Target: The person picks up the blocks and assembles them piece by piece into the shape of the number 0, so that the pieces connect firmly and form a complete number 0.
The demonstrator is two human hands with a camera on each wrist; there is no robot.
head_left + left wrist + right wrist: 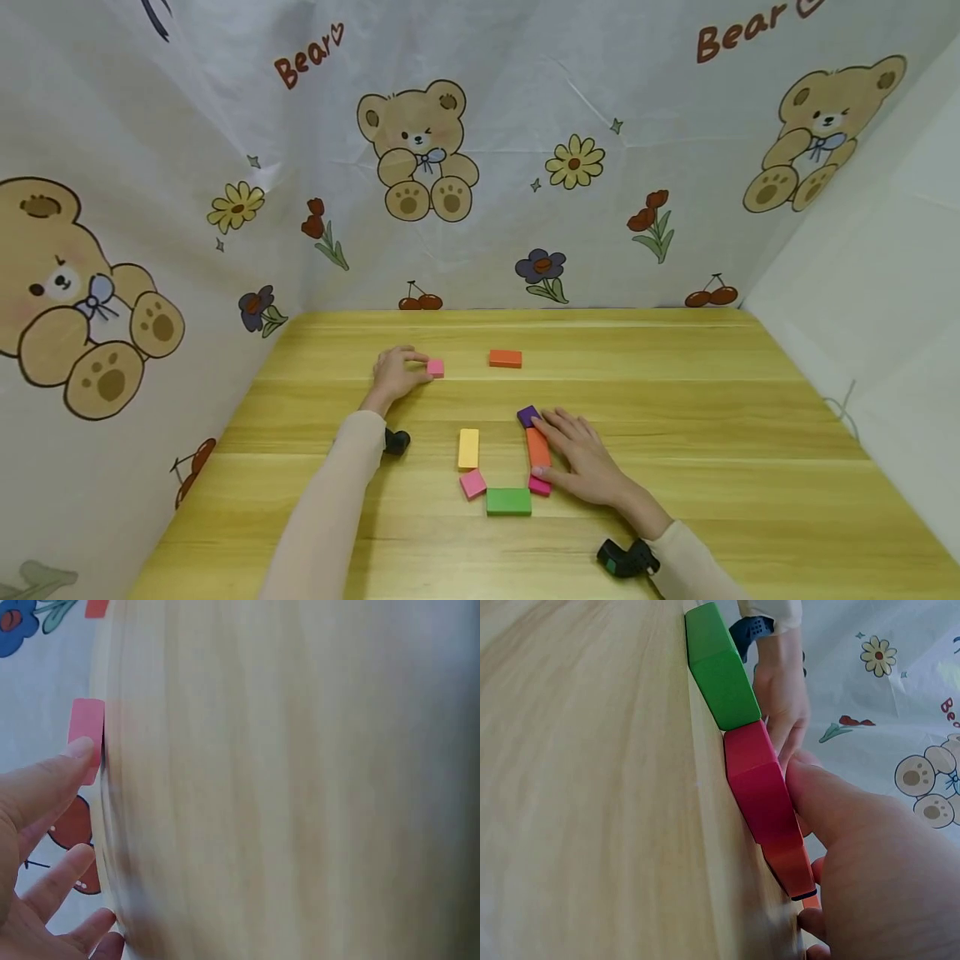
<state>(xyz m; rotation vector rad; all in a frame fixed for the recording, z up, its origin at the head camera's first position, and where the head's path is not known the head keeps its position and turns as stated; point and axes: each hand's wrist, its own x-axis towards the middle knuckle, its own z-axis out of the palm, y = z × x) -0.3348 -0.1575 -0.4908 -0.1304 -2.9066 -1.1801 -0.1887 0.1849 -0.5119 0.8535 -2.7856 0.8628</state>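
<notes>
My left hand (397,375) pinches a small pink block (436,368) on the far left of the table. In the left wrist view its thumb presses the pink block (88,720), while the lower fingers are spread apart. My right hand (583,458) lies beside a short column of blocks: purple (528,416), orange (538,448) and magenta (539,486). Its index finger reaches the purple-orange joint, and its thumb lies by the magenta block (761,780). A green block (508,502) touches the magenta one's corner.
A yellow block (468,450) and a tilted pink block (473,484) form the left side of the arrangement. An orange-red block (506,359) lies farther back. Patterned cloth (510,233) hangs behind the table (675,375). Black wrist devices (626,558) are near both sleeves.
</notes>
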